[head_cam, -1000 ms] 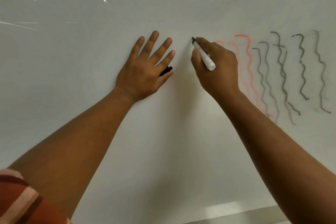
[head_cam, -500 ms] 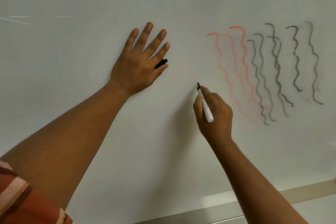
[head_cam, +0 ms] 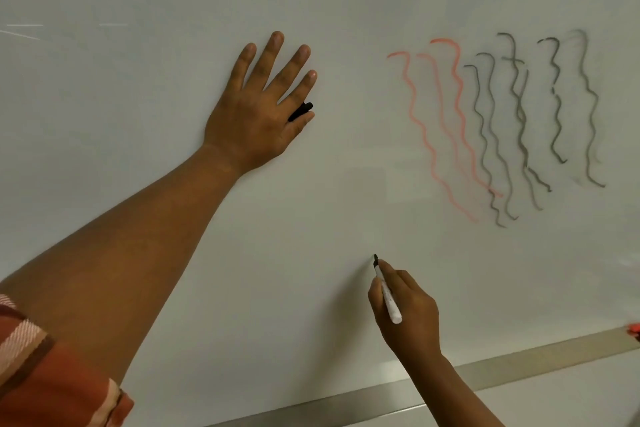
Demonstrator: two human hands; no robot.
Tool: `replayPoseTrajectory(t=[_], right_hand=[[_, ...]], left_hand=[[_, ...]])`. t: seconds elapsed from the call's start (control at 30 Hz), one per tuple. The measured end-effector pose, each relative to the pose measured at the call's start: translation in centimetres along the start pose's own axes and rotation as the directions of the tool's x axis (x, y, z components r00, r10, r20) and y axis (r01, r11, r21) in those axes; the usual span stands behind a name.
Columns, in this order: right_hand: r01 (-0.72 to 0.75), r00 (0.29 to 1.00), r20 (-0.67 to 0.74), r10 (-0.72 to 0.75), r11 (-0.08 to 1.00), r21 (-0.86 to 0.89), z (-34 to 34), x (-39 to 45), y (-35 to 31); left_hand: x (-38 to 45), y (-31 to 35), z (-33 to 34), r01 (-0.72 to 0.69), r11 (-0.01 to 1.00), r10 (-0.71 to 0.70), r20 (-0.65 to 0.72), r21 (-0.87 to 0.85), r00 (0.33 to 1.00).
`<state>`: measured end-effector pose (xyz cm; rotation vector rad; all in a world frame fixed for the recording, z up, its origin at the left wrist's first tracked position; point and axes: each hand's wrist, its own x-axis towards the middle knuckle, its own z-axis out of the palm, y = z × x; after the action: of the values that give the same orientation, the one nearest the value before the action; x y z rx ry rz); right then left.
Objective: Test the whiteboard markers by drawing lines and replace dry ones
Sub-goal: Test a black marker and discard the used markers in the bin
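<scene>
My right hand (head_cam: 407, 314) grips a white marker (head_cam: 388, 295) with a black tip, and the tip touches the whiteboard (head_cam: 173, 45) low in the middle. No line shows on the board along the tip's path. My left hand (head_cam: 263, 104) lies flat on the board with fingers spread, pinning a black marker cap (head_cam: 300, 112) between thumb and forefinger. To the right are wavy red lines (head_cam: 433, 135) and wavy black lines (head_cam: 519, 128).
The board's metal bottom rail (head_cam: 519, 360) runs along the lower edge. A red object (head_cam: 634, 328) sits on the rail at the far right edge, mostly cut off. A ceiling light reflects at the board's top.
My right hand has dragged the marker tip down the board from beside the left hand to near the bottom rail, leaving no visible mark. My left hand has stayed flat on the board.
</scene>
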<state>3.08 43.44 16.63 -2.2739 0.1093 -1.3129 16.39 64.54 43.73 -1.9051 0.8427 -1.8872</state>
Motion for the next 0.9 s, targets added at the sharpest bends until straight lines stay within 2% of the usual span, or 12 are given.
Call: replayPoseTrajectory(t=[0.13, 0.33, 0.5, 0.57, 0.67, 0.77, 0.9], right_hand=[[-0.070, 0.998, 0.005, 0.070, 0.996, 0.061, -0.8, 0.2, -0.6], [-0.065, 0.998, 0.001, 0.066, 0.985, 0.160, -1.9, 1.4, -2.2], [-0.010, 0.997, 0.080, -0.008, 0.976, 0.219, -2.6, 1.0, -3.3], [-0.044, 0.994, 0.108, 0.015, 0.962, 0.270, -2.8, 0.6, -3.7], [-0.162, 0.982, 0.156, 0.103, 0.888, 0.431, -3.4, 0.8, -4.5], [-0.272, 0.958, 0.231, 0.171, 0.798, 0.538, -4.0, 1.2, -5.2], [-0.333, 0.941, 0.272, 0.201, 0.700, 0.632, -4.9, 1.2, -5.7]], left_hand=[[0.0, 0.0, 0.0, 0.003, 1.000, -0.003, 0.000, -0.009, 1.000], [0.0, 0.1, -0.1, -0.003, 1.000, 0.003, 0.008, -0.021, 1.000], [0.1, 0.1, -0.6, -0.005, 0.999, 0.008, 0.052, -0.046, 0.999], [0.2, 0.4, -1.1, 0.022, 0.998, -0.017, 0.083, -0.059, 0.996], [0.1, 0.9, -1.9, 0.047, 0.994, -0.035, 0.118, -0.099, 0.992], [-0.4, 2.2, -3.2, 0.077, 0.973, -0.051, 0.122, -0.216, 0.991], [-2.5, 5.9, -5.4, 0.119, 0.914, -0.083, 0.109, -0.387, 0.991]])
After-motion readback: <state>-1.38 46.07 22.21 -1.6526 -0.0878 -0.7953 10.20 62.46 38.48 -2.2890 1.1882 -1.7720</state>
